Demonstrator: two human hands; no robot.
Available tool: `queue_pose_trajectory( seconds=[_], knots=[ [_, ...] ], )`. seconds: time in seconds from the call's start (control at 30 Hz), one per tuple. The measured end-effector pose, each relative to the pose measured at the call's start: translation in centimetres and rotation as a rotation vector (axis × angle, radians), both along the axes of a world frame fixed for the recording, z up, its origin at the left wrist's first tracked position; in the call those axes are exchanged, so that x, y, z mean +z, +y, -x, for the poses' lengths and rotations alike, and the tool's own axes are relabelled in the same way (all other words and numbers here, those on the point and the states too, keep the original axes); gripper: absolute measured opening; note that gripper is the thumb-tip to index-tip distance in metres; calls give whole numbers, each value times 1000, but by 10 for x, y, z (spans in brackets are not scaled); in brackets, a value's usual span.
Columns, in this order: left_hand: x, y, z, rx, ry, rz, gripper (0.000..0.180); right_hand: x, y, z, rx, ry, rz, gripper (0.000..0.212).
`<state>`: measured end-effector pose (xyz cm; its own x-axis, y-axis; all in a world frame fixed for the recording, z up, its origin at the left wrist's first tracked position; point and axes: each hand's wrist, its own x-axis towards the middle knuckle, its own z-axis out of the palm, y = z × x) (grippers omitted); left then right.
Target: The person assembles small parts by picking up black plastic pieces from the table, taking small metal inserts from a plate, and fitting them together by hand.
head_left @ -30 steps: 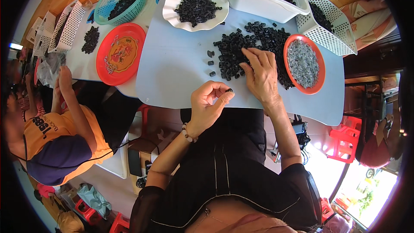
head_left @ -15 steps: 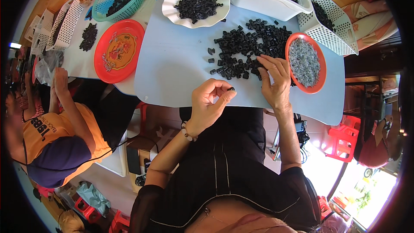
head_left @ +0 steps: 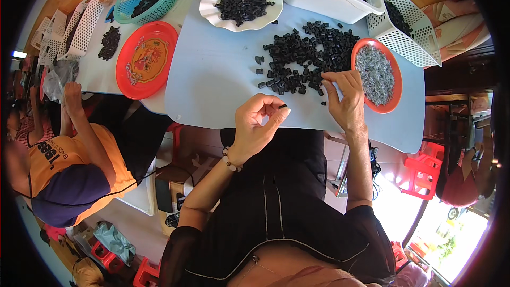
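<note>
My left hand pinches a small black plastic piece between thumb and forefinger, above the table's near edge. At the near right side of a loose pile of small black plastic pieces is my right hand. Its thumb and forefinger come together at the tips, and whatever lies between them is too small to make out. Just beyond that hand, to the right, stands an orange-rimmed bowl of tiny clear and silvery parts. One loose black piece lies beside my right thumb.
A white scalloped plate of black pieces, a white tub and a perforated white basket line the far side of the blue table. Leftward are a red plate, a green basket and a seated person.
My right hand has shifted slightly right and drawn its fingers together, away from the pile. A loose black piece now shows beside its thumb. My left hand stays nearly in place.
</note>
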<state>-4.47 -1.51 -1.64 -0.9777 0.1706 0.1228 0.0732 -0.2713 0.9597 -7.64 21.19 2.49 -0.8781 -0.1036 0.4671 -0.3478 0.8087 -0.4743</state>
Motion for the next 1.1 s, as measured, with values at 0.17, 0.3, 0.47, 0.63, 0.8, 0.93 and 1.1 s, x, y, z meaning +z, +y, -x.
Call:
queue_pose_trajectory(
  seconds=[0.17, 0.3, 0.47, 0.63, 0.8, 0.93, 1.1],
  knots=[
    [-1, 1, -1, 14, 15, 0, 16, 3, -16, 7, 73, 41, -56, 20],
    [-1, 2, -1, 25, 28, 5, 16, 1, -19, 10, 57, 13, -154, 17],
    [-1, 1, -2, 25, 29, 6, 15, -2, -13, 13, 47, -41, -147, 14],
    [2, 2, -1, 23, 33, 3, 15, 0, -16, 14, 35, 15, -130, 11],
    [1, 1, -2, 17, 36, 7, 15, 2, -18, 17, 37, 34, -83, 9],
    [1, 1, -3, 18, 33, 1, 16, 1, -16, 17, 35, -20, 0, 8],
    [0, 1, -3, 22, 51, 14, 15, -6, -15, 16, -14, -140, 286, 5]
  ],
)
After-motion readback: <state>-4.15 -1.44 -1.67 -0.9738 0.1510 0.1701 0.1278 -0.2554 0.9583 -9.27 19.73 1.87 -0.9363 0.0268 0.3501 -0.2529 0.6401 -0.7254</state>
